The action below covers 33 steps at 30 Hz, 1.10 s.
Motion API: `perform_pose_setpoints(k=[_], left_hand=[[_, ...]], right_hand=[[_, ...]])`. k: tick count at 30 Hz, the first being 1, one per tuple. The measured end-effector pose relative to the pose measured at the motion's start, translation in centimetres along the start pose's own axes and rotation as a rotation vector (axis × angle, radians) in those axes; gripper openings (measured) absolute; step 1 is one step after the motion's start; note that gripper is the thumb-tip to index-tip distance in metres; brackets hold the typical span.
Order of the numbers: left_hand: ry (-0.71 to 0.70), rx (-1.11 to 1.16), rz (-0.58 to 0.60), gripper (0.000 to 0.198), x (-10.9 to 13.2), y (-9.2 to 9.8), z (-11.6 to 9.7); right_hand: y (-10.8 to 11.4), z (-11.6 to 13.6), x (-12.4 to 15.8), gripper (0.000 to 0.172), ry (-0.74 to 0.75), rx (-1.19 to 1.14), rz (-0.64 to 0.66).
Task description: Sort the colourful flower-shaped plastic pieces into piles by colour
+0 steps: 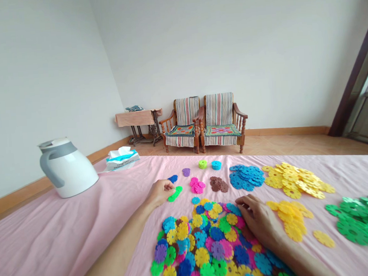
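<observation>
My left hand [162, 192] is closed in a pinch at a small group of bright green notched plastic discs [175, 194], its fingertips on the nearest one. A few dark blue discs [173, 178] lie just beyond it. At the far right edge of a mixed pile of coloured discs [201, 256], my right hand [254, 213] has its fingers bent, with thumb and fingertips at the edge of a blue disc [234, 209]. Its palm is hidden. Pink discs [197, 186], brown discs [219, 184] and purple discs [186, 172] lie in separate groups between and beyond the hands.
Larger blue [246, 177], yellow [295, 179], orange-yellow [288, 217] and green discs [363, 220] are heaped to the right. Lime [202, 164] and light blue stacks [216, 165] stand farther back. A white jug [74, 171] and tissue pack [122, 159] stand left on the pink cloth [92, 228].
</observation>
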<state>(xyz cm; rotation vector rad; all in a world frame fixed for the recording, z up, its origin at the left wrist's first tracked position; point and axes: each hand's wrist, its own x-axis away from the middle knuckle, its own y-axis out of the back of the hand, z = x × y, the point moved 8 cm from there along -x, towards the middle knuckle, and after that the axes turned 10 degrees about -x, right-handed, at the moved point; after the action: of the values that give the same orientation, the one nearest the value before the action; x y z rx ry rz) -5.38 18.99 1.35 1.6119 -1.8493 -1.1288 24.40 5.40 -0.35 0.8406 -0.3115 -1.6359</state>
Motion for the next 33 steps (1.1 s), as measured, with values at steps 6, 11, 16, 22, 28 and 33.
perform_pose_setpoints(k=[6,11,16,22,28,33], left_hand=[[-0.036,-0.108,-0.086,0.011,0.3,1.0,-1.3],[-0.180,-0.113,0.026,0.008,1.2,0.0,-4.8],[-0.334,-0.062,0.284,0.008,3.4,-2.2,-8.6],[-0.405,-0.039,0.521,0.016,5.2,-4.2,-10.1],[-0.430,-0.079,0.565,0.020,5.7,-4.4,-10.9],[-0.393,-0.002,0.600,0.007,5.9,-4.2,-11.2]], right_hand=[[-0.1,-0.2,0.0,0.027,-0.004,0.003,0.004],[-0.1,-0.4,0.0,0.027,-0.009,-0.012,0.005],[0.1,0.0,0.0,0.027,-0.007,-0.008,-0.003],[0.2,0.2,0.0,0.027,-0.006,0.011,-0.013],[0.0,0.2,0.0,0.028,-0.009,0.013,0.003],[0.1,0.1,-0.1,0.026,-0.003,0.009,-0.004]])
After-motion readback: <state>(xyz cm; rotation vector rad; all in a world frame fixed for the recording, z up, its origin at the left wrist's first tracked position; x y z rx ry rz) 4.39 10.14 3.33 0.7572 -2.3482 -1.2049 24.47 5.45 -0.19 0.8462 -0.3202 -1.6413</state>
